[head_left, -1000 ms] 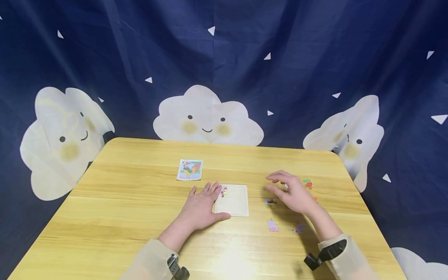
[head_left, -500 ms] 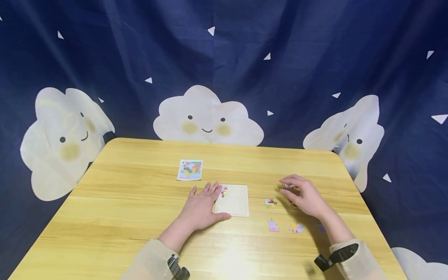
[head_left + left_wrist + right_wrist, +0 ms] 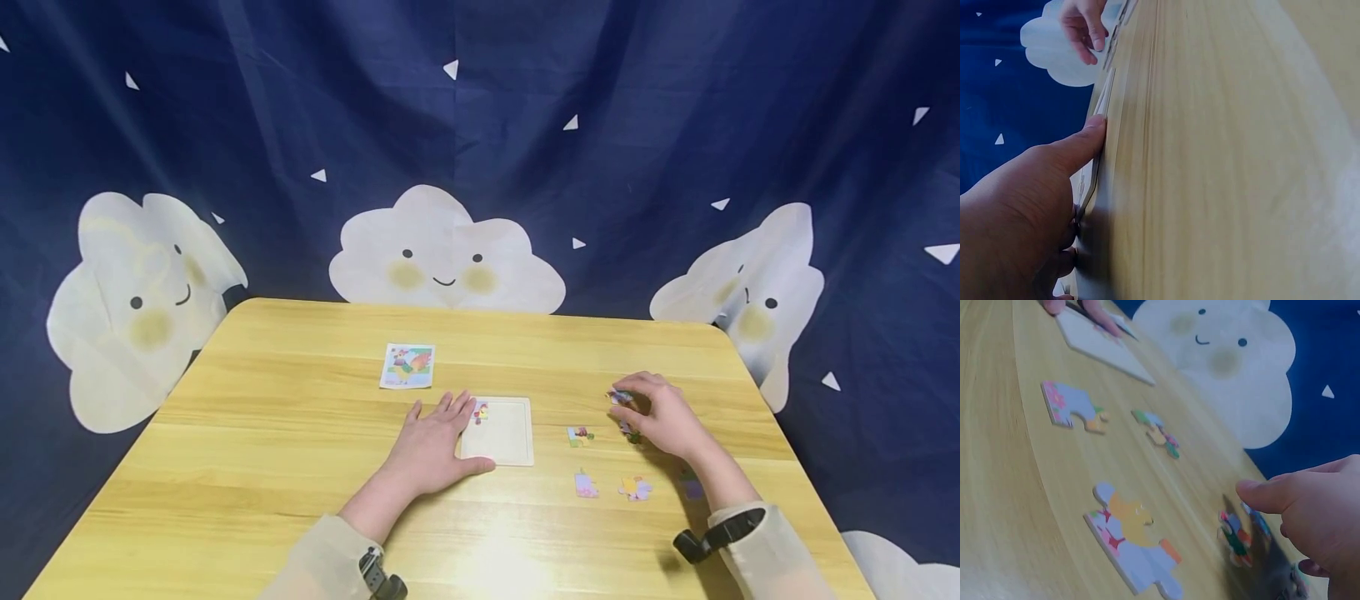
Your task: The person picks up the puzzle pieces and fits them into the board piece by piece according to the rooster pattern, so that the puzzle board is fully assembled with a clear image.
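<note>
My left hand (image 3: pixel 431 450) lies with spread fingers on the left edge of a white square tray (image 3: pixel 506 442); its thumb touches the lower rim in the left wrist view. One picture piece (image 3: pixel 481 412) sits in the tray's upper left corner. Above the right part of the table, my right hand (image 3: pixel 663 417) has thumb and fingers bent around a jigsaw piece (image 3: pixel 619 397), with a gap between the tips. In the right wrist view the thumb (image 3: pixel 1272 495) is over this blue piece (image 3: pixel 1258 520); contact is unclear. Another piece (image 3: pixel 628 432) lies under the hand.
More jigsaw pieces lie on the wooden table (image 3: pixel 300 467): one (image 3: pixel 578 437) right of the tray, others nearer the front (image 3: pixel 586 483), (image 3: pixel 637 488) and by the right wrist (image 3: pixel 692 485). A picture card (image 3: pixel 407 367) lies behind the left hand.
My right hand has moved right and slightly down, uncovering the piece near the tray; its fingertips are now closer around the other piece. The left hand has stayed on the tray.
</note>
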`<action>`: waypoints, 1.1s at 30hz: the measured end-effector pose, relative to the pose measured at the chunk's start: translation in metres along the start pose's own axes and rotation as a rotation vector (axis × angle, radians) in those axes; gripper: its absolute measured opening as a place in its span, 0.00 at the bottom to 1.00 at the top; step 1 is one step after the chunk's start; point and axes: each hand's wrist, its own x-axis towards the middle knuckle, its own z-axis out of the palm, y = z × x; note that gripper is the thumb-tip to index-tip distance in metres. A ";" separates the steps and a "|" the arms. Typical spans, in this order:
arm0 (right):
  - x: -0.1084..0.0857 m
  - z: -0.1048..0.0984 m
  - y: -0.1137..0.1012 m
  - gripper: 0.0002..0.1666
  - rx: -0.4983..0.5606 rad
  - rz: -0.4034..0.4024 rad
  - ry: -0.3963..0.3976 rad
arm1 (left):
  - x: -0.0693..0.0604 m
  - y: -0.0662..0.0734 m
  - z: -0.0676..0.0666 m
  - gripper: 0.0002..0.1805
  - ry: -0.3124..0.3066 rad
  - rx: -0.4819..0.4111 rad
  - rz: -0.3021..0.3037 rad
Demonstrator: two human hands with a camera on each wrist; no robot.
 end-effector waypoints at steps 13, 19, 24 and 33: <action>0.004 0.003 0.007 0.24 -0.123 0.096 -0.002 | 0.001 -0.001 0.002 0.60 0.003 0.009 0.001; 0.007 0.004 0.006 0.17 -0.086 0.131 -0.012 | 0.001 -0.001 0.002 0.60 0.005 0.010 0.005; 0.007 0.006 0.005 0.16 -0.040 0.156 -0.013 | 0.000 -0.001 0.003 0.60 0.012 0.004 0.012; 0.003 0.012 0.007 0.14 -0.010 0.116 0.024 | 0.000 -0.002 0.003 0.60 0.013 0.006 0.016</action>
